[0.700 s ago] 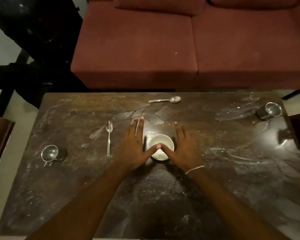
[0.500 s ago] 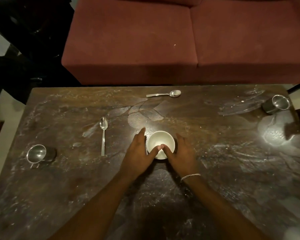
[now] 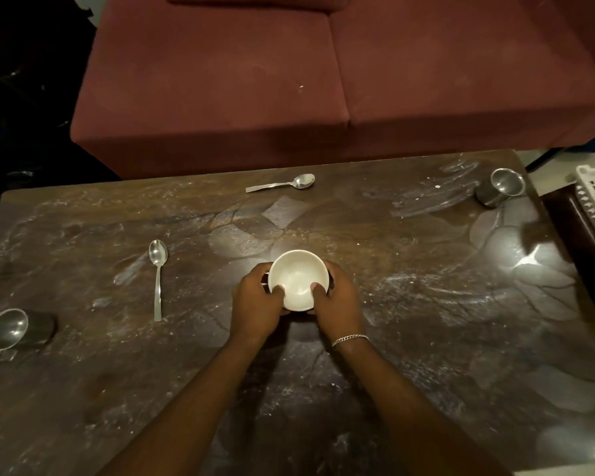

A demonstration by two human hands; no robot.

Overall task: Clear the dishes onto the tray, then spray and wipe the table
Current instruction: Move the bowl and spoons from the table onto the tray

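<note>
At table centre, left grip and right grip both clasping empty white bowl, thumbs inside rim

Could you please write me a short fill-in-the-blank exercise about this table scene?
1. The left hand and the right hand together grip the white ____.
2. The table carries ____ spoons.
3. A bracelet circles the ____ wrist.
Missing words: bowl; two; right.
</note>
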